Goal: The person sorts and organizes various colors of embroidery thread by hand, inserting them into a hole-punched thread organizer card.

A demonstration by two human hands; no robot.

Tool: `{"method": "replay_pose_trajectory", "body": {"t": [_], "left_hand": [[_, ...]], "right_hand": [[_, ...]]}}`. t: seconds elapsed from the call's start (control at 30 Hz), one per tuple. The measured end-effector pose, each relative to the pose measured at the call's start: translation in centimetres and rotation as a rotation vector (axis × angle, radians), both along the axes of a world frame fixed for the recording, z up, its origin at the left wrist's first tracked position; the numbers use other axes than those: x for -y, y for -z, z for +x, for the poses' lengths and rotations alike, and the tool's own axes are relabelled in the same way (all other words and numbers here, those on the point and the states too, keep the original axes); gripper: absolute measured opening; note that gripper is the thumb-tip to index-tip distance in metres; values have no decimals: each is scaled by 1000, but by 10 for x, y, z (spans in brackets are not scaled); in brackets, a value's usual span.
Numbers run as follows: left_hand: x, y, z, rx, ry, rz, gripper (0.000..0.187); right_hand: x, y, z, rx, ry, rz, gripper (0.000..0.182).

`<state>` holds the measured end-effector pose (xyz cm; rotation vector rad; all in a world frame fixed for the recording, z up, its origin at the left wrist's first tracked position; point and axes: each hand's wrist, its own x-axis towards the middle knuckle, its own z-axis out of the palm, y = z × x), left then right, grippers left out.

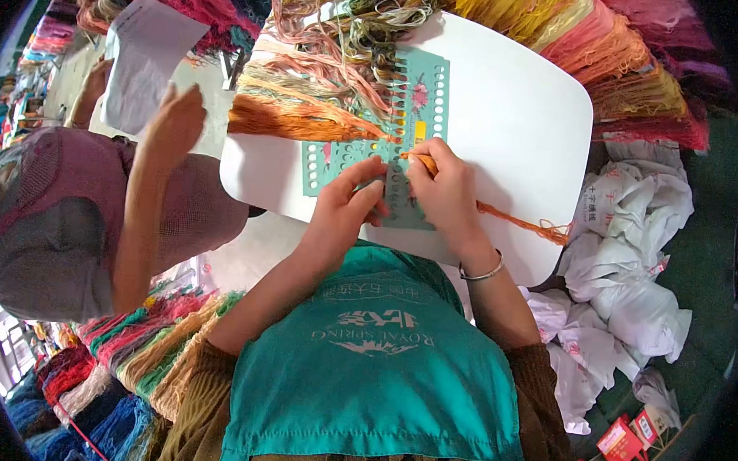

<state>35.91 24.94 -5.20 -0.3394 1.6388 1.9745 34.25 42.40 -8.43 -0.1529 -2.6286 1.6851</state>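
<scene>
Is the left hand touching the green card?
Touching. The head view shows the left hand pressed flat on the green card, fingers overlapping its lower edge.

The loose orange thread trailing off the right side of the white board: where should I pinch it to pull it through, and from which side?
Pinch the orange thread near the right hand, where it runs taut and single, not at its frayed tail by the edge of the white board. Come from the right: the left hand and green card crowd the other side.
</scene>
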Motion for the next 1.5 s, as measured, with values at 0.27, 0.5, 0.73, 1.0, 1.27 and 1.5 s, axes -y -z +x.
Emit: {"method": "replay_pose_trajectory", "body": {"t": [0.27, 0.5, 0.73, 1.0, 1.27, 1.5], "left_hand": [[-8, 12, -12, -28, 20, -18, 40], [-9, 9, -21, -123, 94, -132, 26], [-17, 13, -31, -49, 82, -67, 28], [-14, 22, -38, -42, 168, -12, 25], [-11, 16, -41, -10, 175, 44, 19], [-14, 24, -49, -94, 277, -97, 17]], "right_hand": [[-3, -4, 1, -3, -23, -35, 8], [-1, -7, 2, -80, -52, -4, 9], [-4, -6, 1, -80, -59, -62, 11], [-7, -3, -5, -20, -49, -132, 7], [-13, 5, -12, 81, -108, -324, 8], [-20, 5, -23, 94, -259, -280, 6]]}}
